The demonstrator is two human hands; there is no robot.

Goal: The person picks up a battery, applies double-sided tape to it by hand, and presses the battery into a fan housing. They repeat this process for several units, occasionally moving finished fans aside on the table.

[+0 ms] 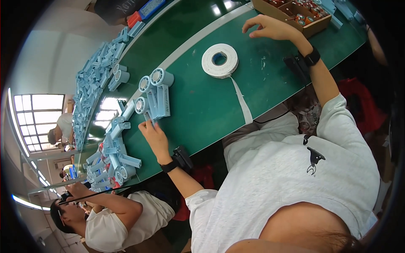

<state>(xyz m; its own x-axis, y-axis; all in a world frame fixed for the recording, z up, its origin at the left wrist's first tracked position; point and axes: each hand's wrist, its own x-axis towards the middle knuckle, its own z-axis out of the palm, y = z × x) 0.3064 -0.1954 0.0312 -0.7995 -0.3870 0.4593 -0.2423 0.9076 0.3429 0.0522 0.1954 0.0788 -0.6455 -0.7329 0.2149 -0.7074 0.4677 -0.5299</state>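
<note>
My left hand [155, 138] has its fingers closed at the handle end of a light-blue handheld fan housing [142, 105] lying on the green table; the fingertips are partly hidden. Just beyond it, two more light-blue fan housings [161, 79] lie side by side, round heads away from me. My right hand [272, 28] hovers over the table with fingers apart and curved, holding nothing, close to a cardboard box [316, 26] of small orange-and-silver round parts with red wires. Between my hands lies a roll of white tape [210, 63], its loose strip [241, 101] trailing to the table edge.
A long heap of light-blue housings [95, 69] lines the far left side, and another pile [112, 156] sits left of my left hand. A co-worker [112, 215] sits to my left. A blue-and-red object [143, 12] lies across the table near another person.
</note>
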